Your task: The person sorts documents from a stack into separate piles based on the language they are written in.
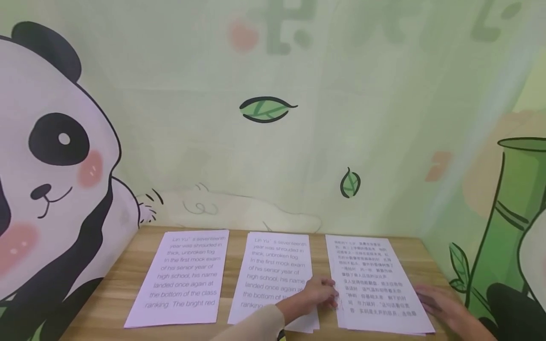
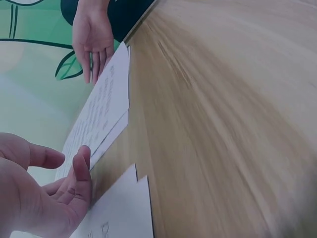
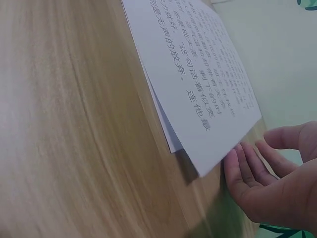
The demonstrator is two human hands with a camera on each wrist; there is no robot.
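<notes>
On the right of the table lies a stack of printed sheets (image 1: 371,284) with Chinese text, its layers slightly out of line. My left hand (image 1: 310,299) is at the stack's left edge, fingers loosely bent and thumb apart from them. Along the opposite edge is my right hand (image 1: 441,305). In the right wrist view, the right hand's fingers (image 3: 240,163) are at the side of the Chinese sheets (image 3: 198,99), whose near corner is raised off the wood. Under my left forearm lies the middle stack of English sheets (image 1: 273,270), partly hidden.
Another stack of English sheets (image 1: 183,279) lies at the left. The wooden table (image 1: 232,265) meets a fabric backdrop (image 1: 192,142) printed with a panda and leaves. A printed bamboo stalk (image 1: 507,213) is on the right side.
</notes>
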